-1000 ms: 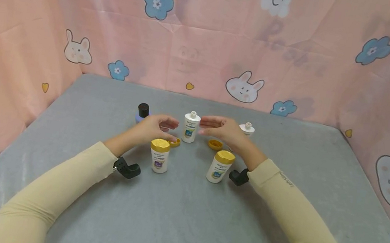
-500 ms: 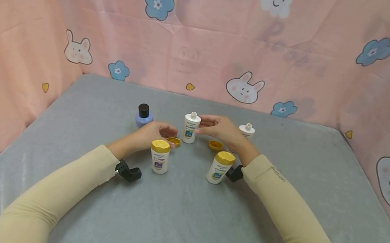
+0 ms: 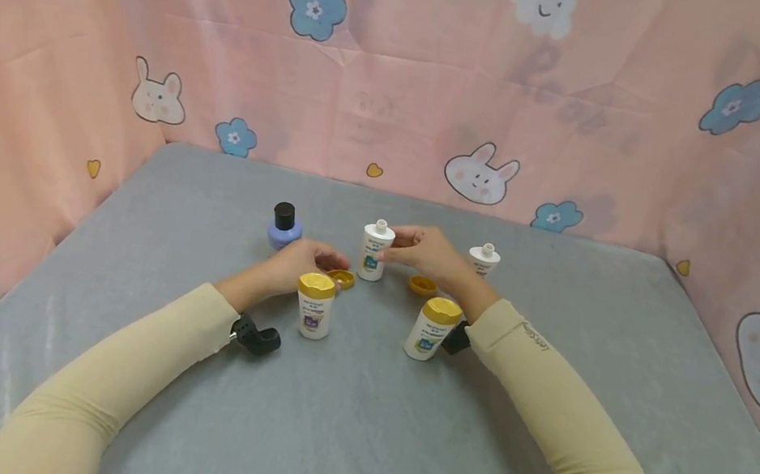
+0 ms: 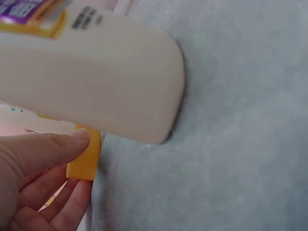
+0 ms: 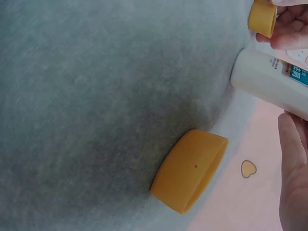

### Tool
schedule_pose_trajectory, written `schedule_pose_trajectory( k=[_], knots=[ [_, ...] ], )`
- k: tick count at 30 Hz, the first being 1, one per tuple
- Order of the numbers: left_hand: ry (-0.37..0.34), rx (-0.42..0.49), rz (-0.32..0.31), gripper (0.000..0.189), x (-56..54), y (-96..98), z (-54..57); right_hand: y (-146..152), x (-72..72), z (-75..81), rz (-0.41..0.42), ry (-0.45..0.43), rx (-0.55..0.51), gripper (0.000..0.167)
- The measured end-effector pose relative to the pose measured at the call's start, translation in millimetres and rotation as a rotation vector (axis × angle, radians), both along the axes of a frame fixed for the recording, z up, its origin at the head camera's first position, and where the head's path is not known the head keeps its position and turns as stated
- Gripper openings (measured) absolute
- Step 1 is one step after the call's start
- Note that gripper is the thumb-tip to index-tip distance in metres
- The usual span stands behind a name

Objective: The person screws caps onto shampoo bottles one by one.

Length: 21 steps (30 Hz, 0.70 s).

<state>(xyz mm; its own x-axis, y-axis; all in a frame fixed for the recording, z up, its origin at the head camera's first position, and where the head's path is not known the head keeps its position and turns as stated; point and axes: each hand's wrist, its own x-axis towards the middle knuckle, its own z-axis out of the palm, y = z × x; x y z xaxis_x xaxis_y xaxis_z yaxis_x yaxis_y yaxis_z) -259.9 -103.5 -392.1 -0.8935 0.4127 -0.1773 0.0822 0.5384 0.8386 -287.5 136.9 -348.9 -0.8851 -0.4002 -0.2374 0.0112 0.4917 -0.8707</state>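
Observation:
My left hand (image 3: 302, 265) pinches a gold bottle cap (image 3: 343, 278) at the table surface, the thumb lying on the cap's wall in the left wrist view. A white shampoo bottle (image 3: 375, 243) with a bare nozzle and a teal label stands upright just behind that cap. From its right side my right hand (image 3: 427, 254) grips this bottle, thumb across the front and fingers behind. A second gold cap (image 5: 190, 169) lies hollow side up on the cloth below the right hand. Another uncapped white bottle (image 3: 484, 256) stands partly hidden behind the right wrist.
Two gold-capped white bottles stand nearer me, one with a purple label (image 3: 313, 313) close to the left wrist and one with a teal label (image 3: 430, 333). A purple bottle with a black cap (image 3: 284, 227) is behind the left hand. A pink curtain (image 3: 387, 91) surrounds the grey table (image 3: 350, 437).
My left hand has come down and towards me onto the gold cap and now pinches it. My right thumb has moved onto the front of the white bottle, which stays in place.

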Motion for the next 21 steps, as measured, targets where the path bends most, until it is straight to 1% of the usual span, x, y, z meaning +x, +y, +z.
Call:
schedule_pose_trajectory(
  k=[3, 5, 7, 8, 12, 13, 15, 18, 21],
  knots=[
    [-0.001, -0.009, 0.009, 0.039, 0.2, 0.7, 2.0, 0.5, 1.5, 0.6, 0.004, 0.007, 0.026, 0.048],
    [0.003, -0.015, 0.033, 0.038, 1.3, -0.3, 8.0, 1.5, 1.9, 1.7, 0.006, 0.007, 0.035, 0.049],
    [0.027, -0.012, 0.062, 0.037, 2.6, -1.9, 17.9, 4.3, 1.9, 3.9, -0.004, 0.004, 0.018, 0.051],
    [0.046, -0.013, 0.076, 0.037, 3.0, -3.0, 23.7, 6.1, 2.0, 5.9, -0.015, -0.002, -0.008, 0.051],
    [0.122, -0.013, 0.096, 0.038, 6.6, -9.1, 49.2, 18.3, 3.0, 16.9, -0.036, -0.010, -0.094, 0.053],
    [0.132, -0.009, 0.094, 0.039, 7.4, -10.8, 54.7, 21.9, 3.8, 20.2, -0.037, -0.005, -0.105, 0.052],
    [0.125, 0.009, 0.104, 0.041, 9.9, -14.0, 65.2, 28.1, 6.3, 26.9, -0.035, 0.005, -0.127, 0.052],
    [0.121, 0.058, 0.128, 0.043, 12.5, -18.3, 76.2, 34.3, 13.3, 38.8, -0.047, 0.031, -0.149, 0.051],
    [0.137, 0.086, 0.164, 0.043, 14.8, -20.8, 83.0, 37.1, 23.0, 52.5, -0.055, 0.054, -0.181, 0.050]
  ],
)
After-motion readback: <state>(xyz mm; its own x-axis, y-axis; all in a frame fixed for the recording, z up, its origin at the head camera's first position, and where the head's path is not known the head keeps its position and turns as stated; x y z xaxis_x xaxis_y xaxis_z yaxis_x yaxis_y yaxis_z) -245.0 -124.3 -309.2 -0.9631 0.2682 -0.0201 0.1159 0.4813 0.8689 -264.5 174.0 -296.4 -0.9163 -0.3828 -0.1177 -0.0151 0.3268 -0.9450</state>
